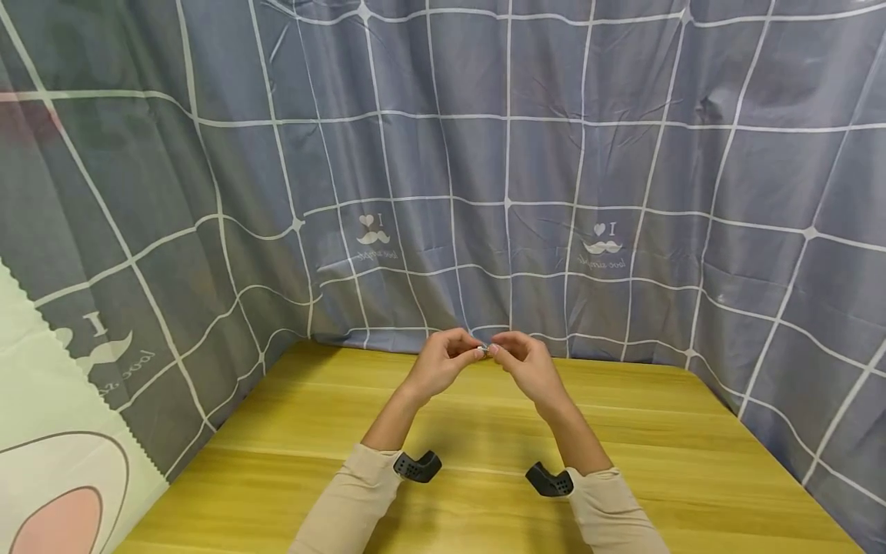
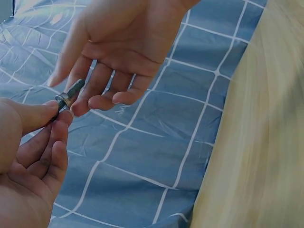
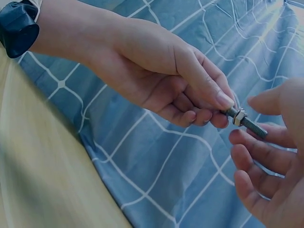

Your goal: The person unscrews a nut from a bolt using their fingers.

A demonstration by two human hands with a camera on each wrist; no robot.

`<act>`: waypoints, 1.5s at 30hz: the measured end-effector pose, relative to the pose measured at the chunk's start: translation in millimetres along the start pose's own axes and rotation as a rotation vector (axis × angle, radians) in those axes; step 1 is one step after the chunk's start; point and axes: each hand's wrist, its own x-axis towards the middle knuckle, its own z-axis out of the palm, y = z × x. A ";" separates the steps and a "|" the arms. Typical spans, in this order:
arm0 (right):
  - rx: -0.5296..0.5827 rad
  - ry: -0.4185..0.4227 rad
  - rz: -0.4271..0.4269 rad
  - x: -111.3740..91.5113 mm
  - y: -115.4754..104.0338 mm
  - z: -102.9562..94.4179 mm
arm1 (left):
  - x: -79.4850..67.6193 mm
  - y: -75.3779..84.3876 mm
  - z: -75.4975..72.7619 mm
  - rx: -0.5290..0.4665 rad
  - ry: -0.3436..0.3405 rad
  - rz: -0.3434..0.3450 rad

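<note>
Narrowly pinched: left grip (image 1: 438, 367), thumb and fingertips brought together on one end of a metal bolt (image 3: 256, 129); other fingers curled in. Bolt: threaded, tilted, its free end pointing from the left grip toward the right grip (image 1: 536, 372). Fitted around the shaft, just beyond the left fingertips: one nut (image 3: 239, 118), silvery; any washer against it too small to tell. Right grip: loose and wide, holding nothing, thumb apart from the bent fingers, at the bolt's free end; whether a finger touches the threads cannot be told. Hidden: the bolt's other end, covered by the left fingertips. In the head view, the bolt is a mere glint between the grips. Behind the grips, at the wrists: two black wrist pieces (image 1: 418, 467), mountings unclear; beige sleeves (image 1: 346, 500), cut off below. Below the grips: wood-grained surface (image 1: 311, 415), near edge out of view. Beyond the grips: grey curtain (image 1: 484, 161), white grid, small lettering reversed. Far left of the grips: pale cloth (image 1: 76, 412), partly cut off.
</note>
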 end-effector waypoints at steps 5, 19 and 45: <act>-0.017 -0.011 0.009 -1.7 -1.1 3.5 | -3.3 -2.5 -0.9 -0.003 0.010 -0.006; -0.028 -0.002 -0.011 -1.6 -1.3 2.6 | -0.3 -4.6 0.5 -0.027 0.006 0.010; -0.015 0.001 -0.022 -1.4 0.1 3.6 | -0.7 -0.6 -1.2 -0.012 0.016 0.004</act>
